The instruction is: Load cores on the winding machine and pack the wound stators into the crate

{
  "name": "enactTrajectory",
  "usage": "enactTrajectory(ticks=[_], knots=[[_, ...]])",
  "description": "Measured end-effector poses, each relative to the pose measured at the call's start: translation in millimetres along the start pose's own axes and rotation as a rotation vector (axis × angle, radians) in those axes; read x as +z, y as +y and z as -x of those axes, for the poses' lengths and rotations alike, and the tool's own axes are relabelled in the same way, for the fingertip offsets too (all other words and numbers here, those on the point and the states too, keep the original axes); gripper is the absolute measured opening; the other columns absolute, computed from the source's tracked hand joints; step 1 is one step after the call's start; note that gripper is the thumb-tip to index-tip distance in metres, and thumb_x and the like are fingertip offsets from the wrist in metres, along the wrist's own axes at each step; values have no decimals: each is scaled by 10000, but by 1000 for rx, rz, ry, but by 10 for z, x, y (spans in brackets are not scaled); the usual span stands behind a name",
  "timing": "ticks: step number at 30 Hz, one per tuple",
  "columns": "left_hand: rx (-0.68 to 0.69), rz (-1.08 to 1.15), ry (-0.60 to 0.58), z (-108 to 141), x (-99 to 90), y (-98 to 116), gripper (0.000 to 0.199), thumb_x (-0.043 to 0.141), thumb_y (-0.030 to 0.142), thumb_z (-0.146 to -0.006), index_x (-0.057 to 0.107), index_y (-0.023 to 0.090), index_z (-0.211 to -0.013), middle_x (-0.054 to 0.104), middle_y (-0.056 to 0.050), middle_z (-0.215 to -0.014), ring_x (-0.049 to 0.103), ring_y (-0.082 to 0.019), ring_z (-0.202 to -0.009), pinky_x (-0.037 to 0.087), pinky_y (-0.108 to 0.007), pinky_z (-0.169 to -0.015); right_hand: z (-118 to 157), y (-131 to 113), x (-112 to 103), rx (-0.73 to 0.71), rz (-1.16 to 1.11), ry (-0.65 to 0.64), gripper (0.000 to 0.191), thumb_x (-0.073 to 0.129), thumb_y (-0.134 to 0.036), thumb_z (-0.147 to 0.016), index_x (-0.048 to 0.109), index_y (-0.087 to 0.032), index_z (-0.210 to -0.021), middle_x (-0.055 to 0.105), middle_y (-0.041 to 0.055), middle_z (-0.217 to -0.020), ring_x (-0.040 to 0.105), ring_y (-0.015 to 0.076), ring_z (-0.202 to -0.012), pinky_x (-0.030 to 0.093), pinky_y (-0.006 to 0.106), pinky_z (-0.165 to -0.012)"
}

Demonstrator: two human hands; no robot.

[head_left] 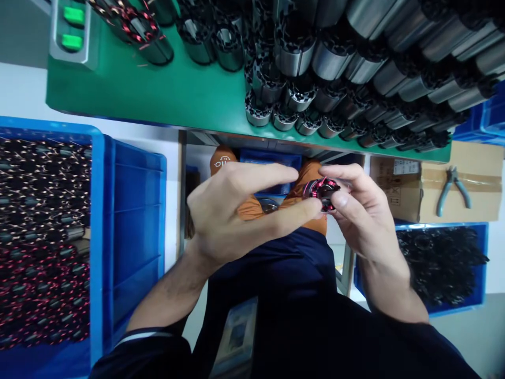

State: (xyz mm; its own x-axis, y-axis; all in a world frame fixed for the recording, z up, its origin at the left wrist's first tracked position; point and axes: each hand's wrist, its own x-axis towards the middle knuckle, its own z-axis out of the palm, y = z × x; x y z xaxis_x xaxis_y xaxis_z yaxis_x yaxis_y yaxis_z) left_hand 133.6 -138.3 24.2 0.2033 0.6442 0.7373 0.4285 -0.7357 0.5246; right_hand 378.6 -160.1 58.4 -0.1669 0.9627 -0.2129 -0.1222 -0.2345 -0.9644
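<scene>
Above my lap, my right hand (365,216) grips a small motor stator (321,193) wound with red-pink wire, its thumb on the near side and fingers around the far side. The stator is tilted, and its wound end shows black slots. My left hand (232,210) reaches in from the left with index finger and thumb spread apart. Its thumb tip lies at the stator's lower edge; whether it presses on it I cannot tell. The left index finger stays off the stator. Part of the stator is hidden behind the right thumb.
A green worktop (158,100) ahead carries stacked bare stator cores (295,58) and a wound stator (145,34). Left, a blue crate (130,200) stands beside wound stators (43,263). Right are pliers (453,189) on a cardboard box (477,202) and a blue bin (483,273) of black parts.
</scene>
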Motion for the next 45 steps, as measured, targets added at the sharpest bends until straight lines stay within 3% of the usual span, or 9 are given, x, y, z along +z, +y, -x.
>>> enactTrajectory(ticks=[5, 10, 14, 16, 19, 23, 26, 34, 45], knots=[[35, -111, -35, 7, -101, 5, 236, 996, 285, -1094, 887, 409, -1262, 927, 92, -1275, 863, -217, -1132, 689, -425, -954, -32, 43, 33, 1, -2, -19, 294, 953, -439, -1104, 889, -347, -1376, 884, -7, -1053, 875, 174, -877, 812, 323, -844], [44, -92, -103, 281, 72, -152, 96, 938, 281, -1131, 884, 337, -1188, 943, 78, -1130, 841, -224, -1043, 601, -432, -926, -51, 49, -23, 4, -9, 52, 346, 970, -500, -1073, 870, -364, -1375, 886, 0, -1081, 884, 207, -895, 804, 351, -793], [-302, 243, -363, 746, 338, -250, 143, 903, 255, -1137, 876, 281, -999, 919, 37, -991, 827, -218, -956, 583, -408, -895, -2, 41, -119, -36, 36, 68, 448, 944, -638, -1053, 831, -393, -1410, 842, -13, -988, 815, 211, -727, 740, 369, -655], [-510, 386, -363, 852, 399, -271, 150, 898, 254, -1131, 897, 264, -981, 900, 8, -947, 822, -198, -865, 595, -365, -811, 29, 53, -125, -71, 89, 62, 422, 928, -607, -1075, 835, -407, -1435, 858, 0, -1044, 855, 234, -813, 752, 387, -708], [-657, 452, -109, 702, 343, -211, 81, 987, 331, -1078, 954, 273, -1124, 916, -33, -1076, 853, -206, -966, 668, -354, -912, 33, 91, -56, -155, 155, 89, 387, 962, -499, -1067, 864, -391, -1426, 878, 28, -1160, 907, 258, -1006, 785, 399, -857], [-628, 592, 92, 252, 228, -13, 209, 1079, 336, -999, 970, 312, -1176, 904, -29, -1154, 840, -203, -1077, 679, -353, -1011, -33, 147, 70, -216, 184, 104, 363, 1004, -417, -1037, 877, -340, -1369, 865, 27, -1123, 890, 202, -977, 770, 319, -869], [-616, 693, 85, 142, 281, 48, 46, 968, 256, -1093, 932, 285, -1089, 880, -19, -1085, 820, -175, -1039, 670, -333, -1004, -57, 179, 89, -168, 169, 96, 495, 992, -478, -1040, 810, -352, -1483, 871, 32, -1107, 879, 221, -965, 769, 344, -865], [-1006, 868, -6, 408, 455, -146, 345, 1030, 593, -1018, 954, 258, -982, 892, -67, -1008, 833, -208, -942, 694, -324, -853, -21, 220, -29, 88, -27, -29, 736, 962, -592, -1011, 663, -365, -1644, 879, 24, -1044, 884, 281, -880, 768, 427, -760], [-890, 913, -61, 166, 344, -118, 337, 924, 552, -1126, 881, 238, -1015, 891, -88, -1119, 863, -232, -1028, 730, -341, -837, -93, 325, 45, 75, -7, 22, 742, 1002, -560, -1007, 623, -388, -1620, 864, -3, -1064, 887, 265, -920, 795, 445, -828]])
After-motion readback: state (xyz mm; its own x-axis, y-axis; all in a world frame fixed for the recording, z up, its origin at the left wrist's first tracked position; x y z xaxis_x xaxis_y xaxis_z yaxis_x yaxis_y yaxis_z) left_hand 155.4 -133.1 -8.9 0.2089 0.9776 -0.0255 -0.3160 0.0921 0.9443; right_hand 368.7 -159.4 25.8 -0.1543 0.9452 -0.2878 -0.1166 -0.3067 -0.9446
